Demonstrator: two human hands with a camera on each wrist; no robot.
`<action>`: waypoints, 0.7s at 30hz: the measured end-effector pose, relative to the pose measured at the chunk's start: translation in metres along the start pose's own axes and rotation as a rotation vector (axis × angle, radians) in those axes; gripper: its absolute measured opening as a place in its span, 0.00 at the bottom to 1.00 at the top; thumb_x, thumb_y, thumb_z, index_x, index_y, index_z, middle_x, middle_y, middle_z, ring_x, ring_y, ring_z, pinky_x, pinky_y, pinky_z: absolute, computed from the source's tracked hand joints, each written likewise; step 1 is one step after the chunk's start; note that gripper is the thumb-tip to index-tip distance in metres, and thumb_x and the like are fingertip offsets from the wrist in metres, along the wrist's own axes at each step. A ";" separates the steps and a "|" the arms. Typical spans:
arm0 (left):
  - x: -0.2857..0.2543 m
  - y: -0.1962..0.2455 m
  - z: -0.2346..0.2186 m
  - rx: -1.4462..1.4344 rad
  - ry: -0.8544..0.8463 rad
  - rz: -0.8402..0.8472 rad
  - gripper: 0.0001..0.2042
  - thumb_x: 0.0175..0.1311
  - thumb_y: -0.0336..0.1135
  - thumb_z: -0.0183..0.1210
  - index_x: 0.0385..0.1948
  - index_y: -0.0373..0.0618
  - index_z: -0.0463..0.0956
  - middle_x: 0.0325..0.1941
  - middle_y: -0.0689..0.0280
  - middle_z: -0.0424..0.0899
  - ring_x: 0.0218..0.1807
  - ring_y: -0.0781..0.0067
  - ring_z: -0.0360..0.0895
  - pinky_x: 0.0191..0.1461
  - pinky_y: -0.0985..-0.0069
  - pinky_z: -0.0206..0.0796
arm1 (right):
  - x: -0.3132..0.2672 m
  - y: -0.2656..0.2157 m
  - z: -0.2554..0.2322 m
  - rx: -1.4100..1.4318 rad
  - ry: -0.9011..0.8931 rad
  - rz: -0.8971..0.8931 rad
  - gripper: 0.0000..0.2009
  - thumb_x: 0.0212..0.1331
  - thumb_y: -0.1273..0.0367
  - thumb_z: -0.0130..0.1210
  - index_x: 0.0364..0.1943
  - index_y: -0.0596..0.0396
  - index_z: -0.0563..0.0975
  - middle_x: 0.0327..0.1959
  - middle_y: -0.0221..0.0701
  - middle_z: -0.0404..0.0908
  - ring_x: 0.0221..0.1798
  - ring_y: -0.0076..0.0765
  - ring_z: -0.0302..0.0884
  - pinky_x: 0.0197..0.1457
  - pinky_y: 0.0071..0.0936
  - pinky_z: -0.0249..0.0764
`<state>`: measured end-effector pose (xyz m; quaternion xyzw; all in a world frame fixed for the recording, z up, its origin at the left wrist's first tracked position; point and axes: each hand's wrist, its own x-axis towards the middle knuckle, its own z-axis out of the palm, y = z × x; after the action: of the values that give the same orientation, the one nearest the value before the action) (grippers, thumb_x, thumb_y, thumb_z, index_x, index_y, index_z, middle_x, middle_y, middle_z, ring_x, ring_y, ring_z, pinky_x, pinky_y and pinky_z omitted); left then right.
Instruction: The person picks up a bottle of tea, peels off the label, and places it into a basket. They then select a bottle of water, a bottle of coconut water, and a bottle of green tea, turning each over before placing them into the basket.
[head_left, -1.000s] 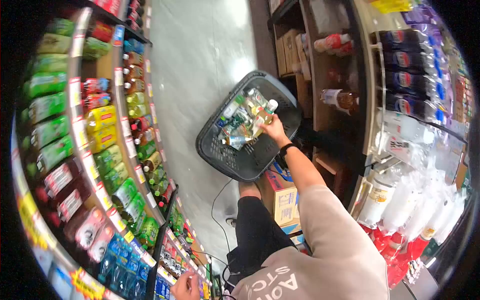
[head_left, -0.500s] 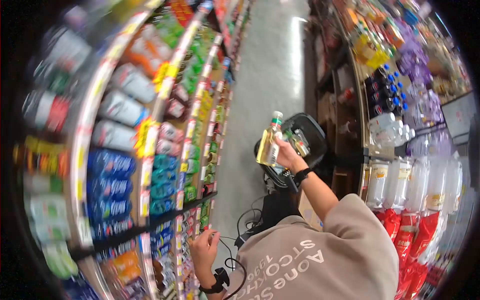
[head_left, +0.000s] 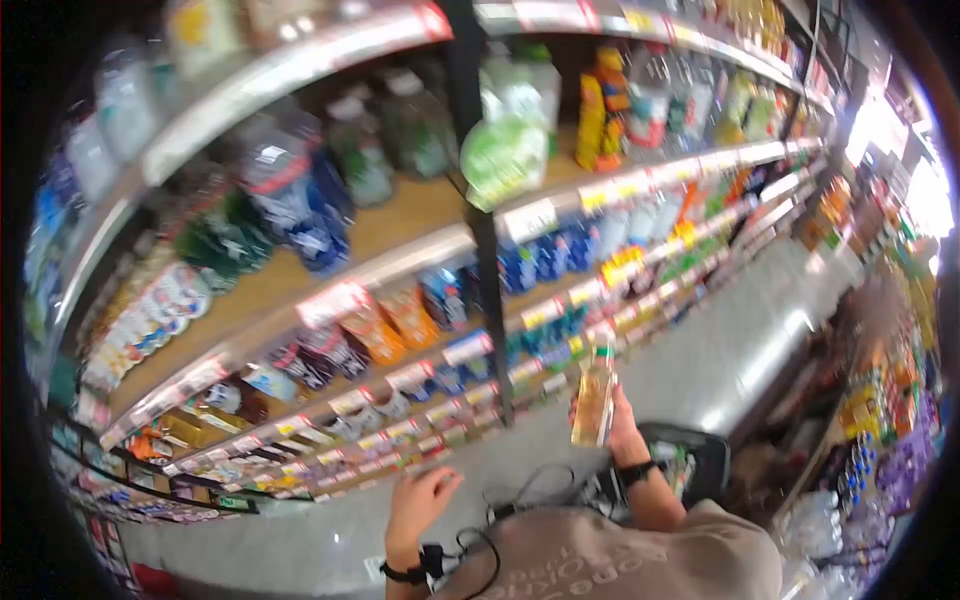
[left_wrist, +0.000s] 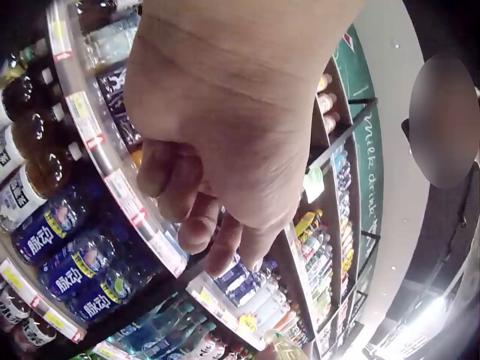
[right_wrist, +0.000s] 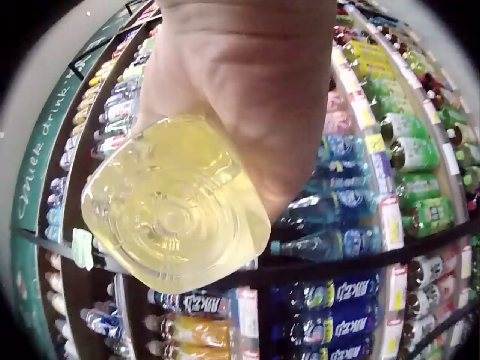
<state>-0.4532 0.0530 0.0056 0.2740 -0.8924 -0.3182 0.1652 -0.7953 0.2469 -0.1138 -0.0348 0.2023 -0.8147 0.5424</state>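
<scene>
My right hand (head_left: 625,430) grips a bottle of pale yellow drink (head_left: 594,405) with a green and white cap, held upright in front of the shelves. In the right wrist view the square clear base of the bottle (right_wrist: 171,217) faces the camera, and the palm side of the hand (right_wrist: 247,90) partly covers its upper part. My left hand (head_left: 425,500) hangs to the left of the body with loosely curled fingers and holds nothing. The left wrist view has this hand (left_wrist: 217,142) before shelves of bottles. A dark shopping basket (head_left: 718,455) is behind the right forearm.
Long drink shelves (head_left: 400,265) run across the left and front, lined with bottles and price tags. Blue-labelled bottles (head_left: 545,250) stand on a middle shelf. Grey aisle floor (head_left: 760,315) stretches away to the right, beside stacked goods (head_left: 880,400). Black cables (head_left: 530,480) hang near the body.
My right hand has lifted the bottle out of the basket and brought it upright. The head view has swung left towards the shelves. The left hand has come further into view.
</scene>
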 end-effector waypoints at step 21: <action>-0.015 0.000 -0.006 -0.127 0.233 -0.189 0.09 0.62 0.40 0.69 0.37 0.46 0.87 0.20 0.64 0.81 0.20 0.70 0.74 0.27 0.73 0.64 | 0.050 -0.003 0.121 -0.487 -0.237 -0.245 0.31 0.62 0.55 0.67 0.64 0.53 0.68 0.49 0.36 0.84 0.47 0.37 0.87 0.51 0.37 0.85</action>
<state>-0.4382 0.0585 0.0083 0.3809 -0.8155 -0.3542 0.2539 -0.7847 0.1681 -0.0105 -0.2831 0.3213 -0.7917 0.4357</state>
